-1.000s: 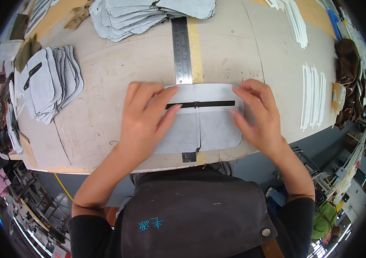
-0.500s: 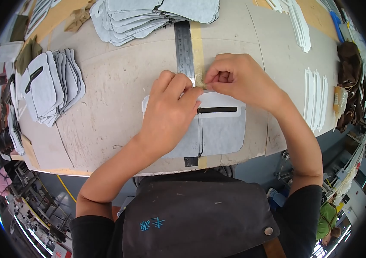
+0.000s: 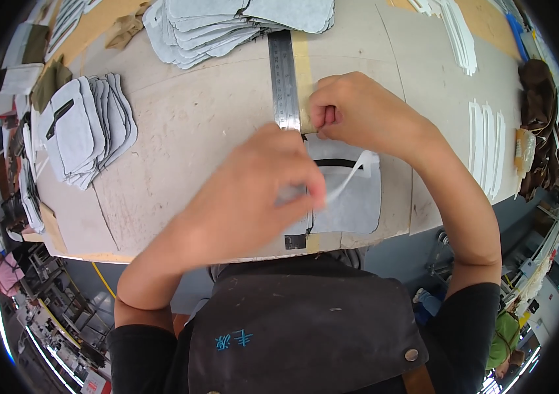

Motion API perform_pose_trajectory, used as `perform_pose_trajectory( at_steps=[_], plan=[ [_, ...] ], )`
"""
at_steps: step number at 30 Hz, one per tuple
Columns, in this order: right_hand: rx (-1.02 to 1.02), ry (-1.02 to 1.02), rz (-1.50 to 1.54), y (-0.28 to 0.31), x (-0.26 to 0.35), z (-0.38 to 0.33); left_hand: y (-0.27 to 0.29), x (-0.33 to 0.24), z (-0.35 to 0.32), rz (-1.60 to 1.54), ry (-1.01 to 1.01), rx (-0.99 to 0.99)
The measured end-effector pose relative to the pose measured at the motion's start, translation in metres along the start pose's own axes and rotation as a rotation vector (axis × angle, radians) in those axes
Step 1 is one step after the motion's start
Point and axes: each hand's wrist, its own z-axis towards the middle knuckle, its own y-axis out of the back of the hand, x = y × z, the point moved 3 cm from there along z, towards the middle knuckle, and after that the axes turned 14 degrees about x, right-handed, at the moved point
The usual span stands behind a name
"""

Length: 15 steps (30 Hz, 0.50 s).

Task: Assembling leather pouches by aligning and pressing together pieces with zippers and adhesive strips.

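Observation:
A light grey fabric panel (image 3: 351,210) with rounded corners lies on the table in front of me, partly covered by my left hand. Across its upper part runs a black slot (image 3: 335,163). My left hand (image 3: 246,190), blurred by motion, pinches a thin white strip (image 3: 351,176) that rises off the panel, still joined near its upper right corner. At the panel's top edge my right hand (image 3: 361,108) is closed, thumb against curled fingers; what the fingertips hold is hidden. A steel ruler (image 3: 285,85) lies just left of that hand, pointing away from me.
Beyond the ruler sits a large stack of grey panels (image 3: 227,33). A smaller stack (image 3: 79,134) fans out at the left. Several white strips (image 3: 486,151) lie at the right beside a dark brown bundle (image 3: 534,125). Yellowish tape (image 3: 301,65) runs along the ruler.
My left hand has pulled back toward me from the panel's top edge, and the white strip has lifted off the panel. My right hand has moved only slightly.

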Motion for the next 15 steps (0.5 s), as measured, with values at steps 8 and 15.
perform_pose_trajectory(
  at_steps=[8, 15],
  plan=[
    [-0.647, 0.039, 0.108, -0.027, 0.018, -0.063, 0.004, 0.043, 0.023, 0.049, 0.182, -0.115],
    [-0.712, 0.105, -0.271, -0.092, 0.009, -0.084, -0.002, 0.049, 0.034, 0.194, 0.183, -0.208]
  ],
)
